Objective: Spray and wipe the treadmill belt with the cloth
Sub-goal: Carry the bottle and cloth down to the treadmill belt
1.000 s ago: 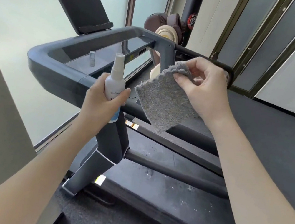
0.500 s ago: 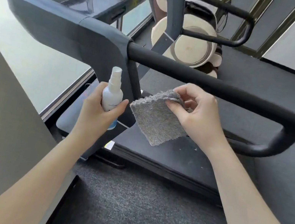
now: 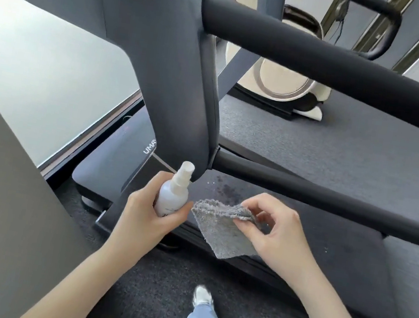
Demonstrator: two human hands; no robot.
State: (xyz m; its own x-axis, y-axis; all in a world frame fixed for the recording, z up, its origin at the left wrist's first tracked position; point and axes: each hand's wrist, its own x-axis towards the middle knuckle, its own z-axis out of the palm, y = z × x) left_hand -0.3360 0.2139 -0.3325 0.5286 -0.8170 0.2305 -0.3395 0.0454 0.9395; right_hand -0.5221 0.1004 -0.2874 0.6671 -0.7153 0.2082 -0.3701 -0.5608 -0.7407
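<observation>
Both hands have dropped since half a second ago, from beside the treadmill's upright (image 3: 187, 85) to below its lower rail (image 3: 308, 192), and the view has tipped down enough to bring a shoe (image 3: 203, 296) on the floor (image 3: 149, 282) into sight. The left hand (image 3: 146, 217) is curled round a white spray bottle (image 3: 171, 198), which stands upright with its nozzle just beside the foot of the upright. The right hand (image 3: 283, 235) pinches the top edge of the grey cloth (image 3: 220, 234) between thumb and fingertips. The cloth hangs down from that grip, its left corner just beside the left thumb. It lies over the near edge of the treadmill in this view, and whether it touches anything below cannot be told. The dark belt (image 3: 334, 235) runs behind the hands under the lower rail, with a patch of dark wet specks (image 3: 228, 189) just beyond the cloth. A thick handrail (image 3: 330, 59) crosses higher up.
</observation>
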